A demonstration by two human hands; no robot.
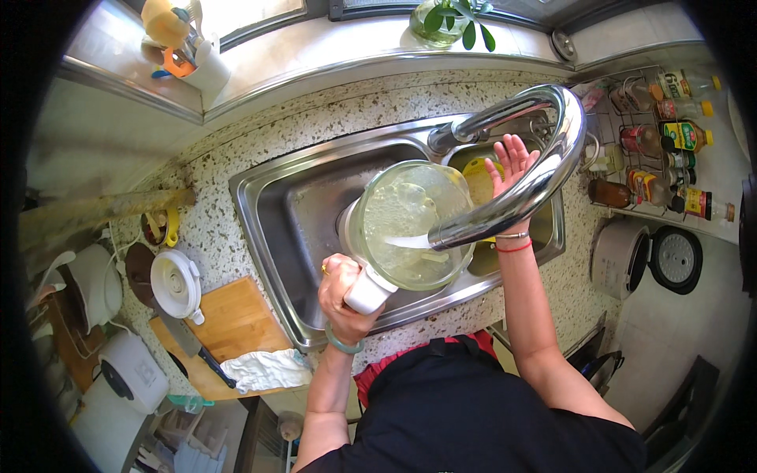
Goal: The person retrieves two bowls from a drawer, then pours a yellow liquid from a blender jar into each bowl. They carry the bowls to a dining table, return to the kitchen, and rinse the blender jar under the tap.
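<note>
A large clear jug point(394, 197), probably a blender jug, is held over the steel sink point(303, 217), its mouth under the tap. My left hand point(341, 293) is closed round its white handle point(371, 292). From the spout of the curved chrome tap point(569, 130), a white stream of water point(406, 241) runs into the jug, which holds bubbly water. Behind the tap's neck, my right hand point(512, 167) is raised with its fingers spread and holds nothing. The tap covers part of it, so I cannot tell whether they touch.
Left of the sink, a cutting board point(233, 311) bears a knife point(193, 347) and a white cloth point(266, 369). A white lid point(175, 284) lies beside them. A yellow item point(479, 180) sits in the right basin. A bottle rack point(631, 150) and an open rice cooker point(620, 256) stand right.
</note>
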